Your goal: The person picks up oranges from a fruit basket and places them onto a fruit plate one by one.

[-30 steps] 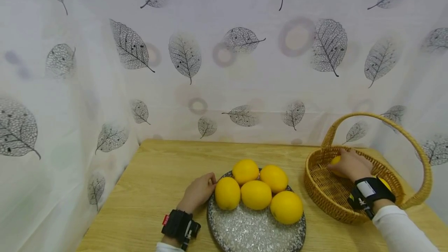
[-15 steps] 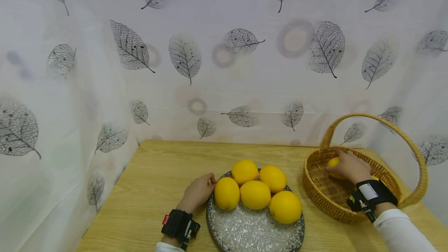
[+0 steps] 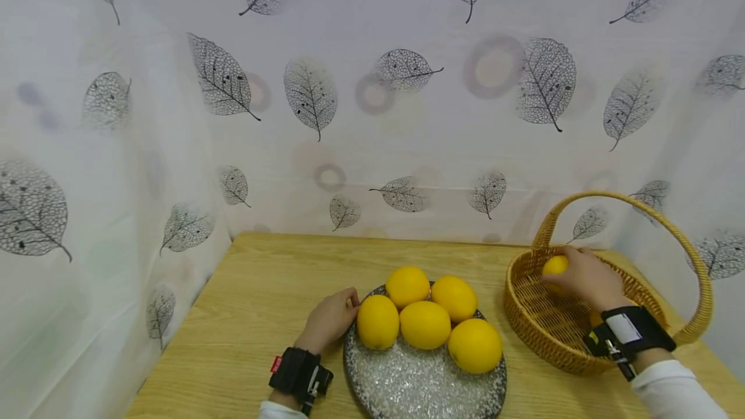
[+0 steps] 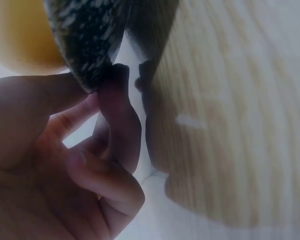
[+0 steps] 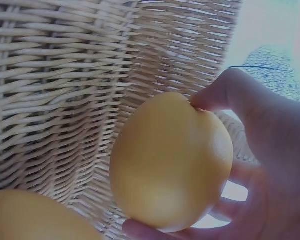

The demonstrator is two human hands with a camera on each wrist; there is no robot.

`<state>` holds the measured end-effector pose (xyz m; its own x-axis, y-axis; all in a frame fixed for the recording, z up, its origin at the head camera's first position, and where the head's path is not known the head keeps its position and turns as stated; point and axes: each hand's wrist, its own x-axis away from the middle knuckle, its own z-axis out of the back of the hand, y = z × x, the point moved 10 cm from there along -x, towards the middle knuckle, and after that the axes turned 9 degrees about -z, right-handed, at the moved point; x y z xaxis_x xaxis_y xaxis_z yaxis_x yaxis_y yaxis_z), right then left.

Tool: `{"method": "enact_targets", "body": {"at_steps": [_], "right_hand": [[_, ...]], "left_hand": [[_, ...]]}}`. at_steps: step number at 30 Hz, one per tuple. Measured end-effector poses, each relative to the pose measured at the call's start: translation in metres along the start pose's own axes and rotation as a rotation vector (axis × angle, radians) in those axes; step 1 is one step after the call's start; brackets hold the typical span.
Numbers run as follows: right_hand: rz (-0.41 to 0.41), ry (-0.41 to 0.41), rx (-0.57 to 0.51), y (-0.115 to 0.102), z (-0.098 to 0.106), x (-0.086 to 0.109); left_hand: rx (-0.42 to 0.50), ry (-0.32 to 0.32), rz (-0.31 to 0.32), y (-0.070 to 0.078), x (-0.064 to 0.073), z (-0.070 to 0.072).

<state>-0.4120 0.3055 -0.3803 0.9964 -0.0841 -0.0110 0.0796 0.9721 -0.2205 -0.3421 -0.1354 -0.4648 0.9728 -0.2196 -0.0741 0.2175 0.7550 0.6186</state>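
On the left, my left hand (image 3: pixel 327 321) grips the edge of a round speckled grey plate (image 3: pixel 425 386). The left wrist view shows its thumb on top of the rim and fingers (image 4: pixel 121 120) curled underneath. Several yellow lemons sit on the plate's far half, among them one lemon (image 3: pixel 378 322) right by that hand. My right hand (image 3: pixel 590 280) is inside the wicker basket (image 3: pixel 526 332) and holds another lemon (image 5: pixel 170 160), thumb near one end and fingertips below. A further lemon (image 5: pixel 35 217) lies in the basket, partly hidden by my right wrist in the head view.
The basket's tall arched handle (image 3: pixel 669 222) rises over my right hand and forearm. Both plate and basket stand on a light wooden table (image 3: pixel 279 264). Behind and beside it hangs a white leaf-patterned curtain (image 3: pixel 349 147).
My right hand has shifted and raised the lemon slightly inside the basket, with the wrist moving a little right and down in view. My left hand and the plate stay put.
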Motion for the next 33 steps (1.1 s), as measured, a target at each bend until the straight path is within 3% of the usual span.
{"method": "enact_targets", "body": {"at_steps": [8, 33], "right_hand": [[0.014, -0.02, -0.018, -0.01, 0.012, 0.012], [0.058, 0.127, -0.094, -0.048, 0.042, 0.057]], "left_hand": [[-0.008, -0.005, -0.003, 0.002, 0.001, 0.0], [-0.003, 0.005, 0.008, 0.003, 0.002, 0.002]]}}
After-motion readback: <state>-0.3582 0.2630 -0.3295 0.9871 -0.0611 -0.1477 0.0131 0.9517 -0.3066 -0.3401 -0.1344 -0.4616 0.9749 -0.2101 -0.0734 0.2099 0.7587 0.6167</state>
